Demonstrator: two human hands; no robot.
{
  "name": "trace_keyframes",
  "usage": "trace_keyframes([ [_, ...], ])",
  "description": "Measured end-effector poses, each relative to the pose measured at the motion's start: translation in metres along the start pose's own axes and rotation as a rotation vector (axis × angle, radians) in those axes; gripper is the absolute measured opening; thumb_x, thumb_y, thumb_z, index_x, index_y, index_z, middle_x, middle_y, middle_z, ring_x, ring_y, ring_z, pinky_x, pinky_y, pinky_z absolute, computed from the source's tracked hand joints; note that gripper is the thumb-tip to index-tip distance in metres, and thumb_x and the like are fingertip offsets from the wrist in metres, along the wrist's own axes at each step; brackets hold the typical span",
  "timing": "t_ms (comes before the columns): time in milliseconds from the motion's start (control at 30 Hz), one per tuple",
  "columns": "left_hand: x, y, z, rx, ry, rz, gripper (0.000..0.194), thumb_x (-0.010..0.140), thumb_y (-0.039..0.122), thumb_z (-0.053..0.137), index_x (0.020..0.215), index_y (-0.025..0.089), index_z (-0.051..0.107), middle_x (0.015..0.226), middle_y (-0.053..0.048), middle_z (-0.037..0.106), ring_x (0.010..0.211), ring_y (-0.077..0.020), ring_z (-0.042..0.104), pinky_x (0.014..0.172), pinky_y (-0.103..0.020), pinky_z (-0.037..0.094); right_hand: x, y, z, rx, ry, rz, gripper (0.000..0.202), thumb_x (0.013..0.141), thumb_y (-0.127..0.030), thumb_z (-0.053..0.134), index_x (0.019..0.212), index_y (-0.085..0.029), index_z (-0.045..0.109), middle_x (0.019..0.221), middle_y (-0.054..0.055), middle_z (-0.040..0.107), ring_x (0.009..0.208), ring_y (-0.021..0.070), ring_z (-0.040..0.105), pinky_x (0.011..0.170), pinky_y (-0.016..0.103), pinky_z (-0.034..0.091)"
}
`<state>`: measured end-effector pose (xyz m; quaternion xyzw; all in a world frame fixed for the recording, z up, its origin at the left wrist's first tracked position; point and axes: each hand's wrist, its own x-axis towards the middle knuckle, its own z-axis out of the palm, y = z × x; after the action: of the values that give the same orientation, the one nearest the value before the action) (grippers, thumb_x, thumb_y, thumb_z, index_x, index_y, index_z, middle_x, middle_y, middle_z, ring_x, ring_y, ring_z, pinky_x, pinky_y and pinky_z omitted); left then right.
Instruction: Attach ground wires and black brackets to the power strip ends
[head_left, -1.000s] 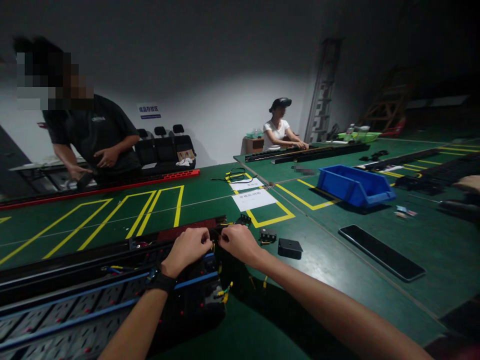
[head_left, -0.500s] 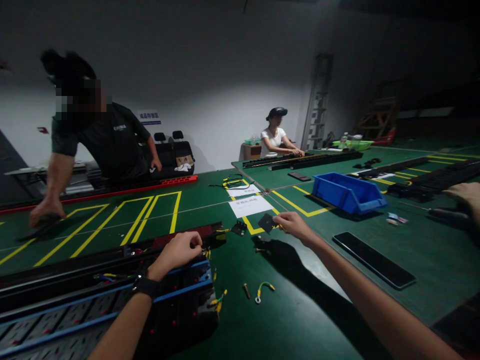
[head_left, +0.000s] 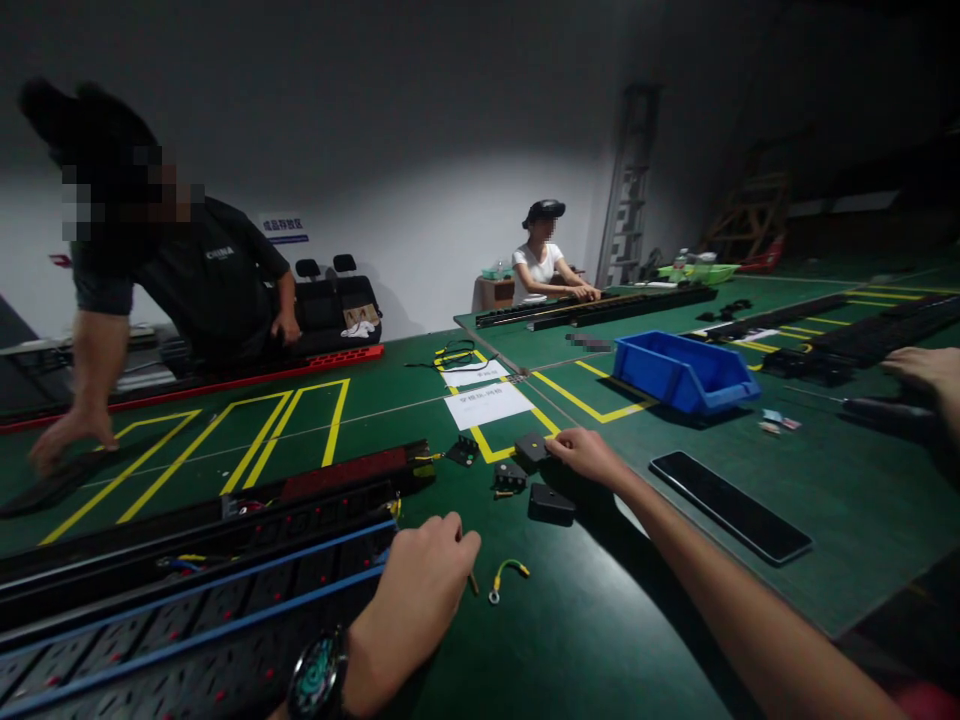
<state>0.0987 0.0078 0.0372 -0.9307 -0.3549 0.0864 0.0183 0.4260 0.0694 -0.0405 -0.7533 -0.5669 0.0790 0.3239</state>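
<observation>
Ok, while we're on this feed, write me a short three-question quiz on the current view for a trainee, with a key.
1. True or false: the blue bin stands farther from the camera than the phone.
2. What is the camera wearer's right hand touching?
a) the phone
b) a small black box
c) the blue bin
3. Fill in the blank: the watch is on the wearer's ____ wrist.

Key: 1. True. 2. b. 3. left.
</observation>
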Motion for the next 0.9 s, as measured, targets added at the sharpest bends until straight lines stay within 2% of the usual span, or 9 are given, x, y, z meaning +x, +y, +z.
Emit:
trace_keyframes([
  [67, 0.0, 0.004, 0.004, 0.026, -0.023, 0.004, 0.03, 0.098, 0.005, 0.046, 0.115, 0.018, 0.067, 0.117, -0.015, 0.068, 0.106, -0.0333, 0.067, 0.079, -0.043, 0.056, -0.002, -0.001, 0.0, -0.058, -0.062, -0.013, 0.036, 0.095, -0.035, 0.063, 0.064, -0.02, 0.072, 0.066, 0.01, 0.068, 0.062, 0.0209, 0.061, 0.06, 0.034, 0.032],
  [233, -0.002, 0.008, 0.009, 0.034, -0.061, 0.029, 0.03, 0.098, 0.004, 0.045, 0.112, 0.016, 0.068, 0.116, -0.016, 0.07, 0.108, -0.0357, 0.067, 0.083, -0.049, 0.058, -0.007, -0.006, -0.004, -0.193, -0.105, 0.012, 0.028, 0.098, -0.034, 0.063, 0.082, -0.02, 0.079, 0.085, 0.016, 0.074, 0.073, 0.0257, 0.066, 0.063, 0.035, 0.033],
  [333, -0.003, 0.013, 0.01, 0.023, -0.058, 0.03, 0.029, 0.097, 0.003, 0.046, 0.112, 0.017, 0.067, 0.115, -0.015, 0.07, 0.105, -0.0341, 0.068, 0.082, -0.047, 0.058, -0.009, -0.008, -0.005, -0.252, -0.124, 0.018, 0.023, 0.098, -0.032, 0.064, 0.091, -0.019, 0.081, 0.095, 0.019, 0.075, 0.079, 0.0276, 0.068, 0.065, 0.035, 0.034],
  [433, -0.005, 0.018, 0.011, -0.013, -0.055, 0.045, 0.021, 0.1, 0.009, 0.049, 0.11, 0.018, 0.066, 0.111, -0.015, 0.071, 0.103, -0.0317, 0.069, 0.083, -0.044, 0.057, -0.011, -0.009, -0.006, -0.301, -0.138, 0.013, 0.023, 0.099, -0.032, 0.064, 0.096, -0.018, 0.082, 0.1, 0.021, 0.076, 0.083, 0.0287, 0.069, 0.066, 0.035, 0.034],
  [600, -0.01, 0.027, 0.015, -0.12, 0.094, 0.121, 0.018, 0.102, 0.018, 0.054, 0.116, 0.019, 0.065, 0.111, -0.01, 0.073, 0.102, -0.0301, 0.068, 0.088, -0.045, 0.056, -0.015, -0.012, -0.009, -0.359, -0.179, -0.037, 0.032, 0.102, -0.036, 0.054, 0.107, -0.019, 0.08, 0.106, 0.019, 0.076, 0.086, 0.0289, 0.069, 0.067, 0.035, 0.035],
  [733, -0.021, 0.042, 0.016, -0.15, 0.219, 0.112, 0.02, 0.1, 0.018, 0.055, 0.118, 0.02, 0.063, 0.116, -0.01, 0.071, 0.104, -0.0305, 0.067, 0.088, -0.047, 0.056, -0.019, -0.019, -0.015, -0.383, -0.207, -0.055, 0.041, 0.106, -0.039, 0.046, 0.115, -0.016, 0.078, 0.108, 0.02, 0.076, 0.088, 0.0298, 0.069, 0.067, 0.035, 0.034],
  [833, -0.026, 0.061, 0.024, -0.158, 0.223, 0.224, 0.011, 0.097, 0.025, 0.065, 0.107, 0.021, 0.063, 0.107, -0.007, 0.071, 0.092, -0.0269, 0.069, 0.072, -0.037, 0.056, -0.023, -0.024, -0.019, -0.399, -0.221, -0.053, 0.042, 0.108, -0.039, 0.045, 0.117, -0.015, 0.077, 0.109, 0.021, 0.076, 0.09, 0.0302, 0.07, 0.067, 0.035, 0.034],
  [900, -0.026, 0.073, 0.035, -0.126, 0.187, 0.34, 0.019, 0.096, 0.037, 0.073, 0.103, 0.022, 0.063, 0.102, -0.005, 0.07, 0.08, -0.0226, 0.069, 0.049, -0.027, 0.041, -0.025, -0.027, -0.021, -0.409, -0.223, -0.053, 0.041, 0.108, -0.038, 0.045, 0.117, -0.014, 0.078, 0.108, 0.021, 0.077, 0.091, 0.0305, 0.071, 0.066, 0.034, 0.034],
])
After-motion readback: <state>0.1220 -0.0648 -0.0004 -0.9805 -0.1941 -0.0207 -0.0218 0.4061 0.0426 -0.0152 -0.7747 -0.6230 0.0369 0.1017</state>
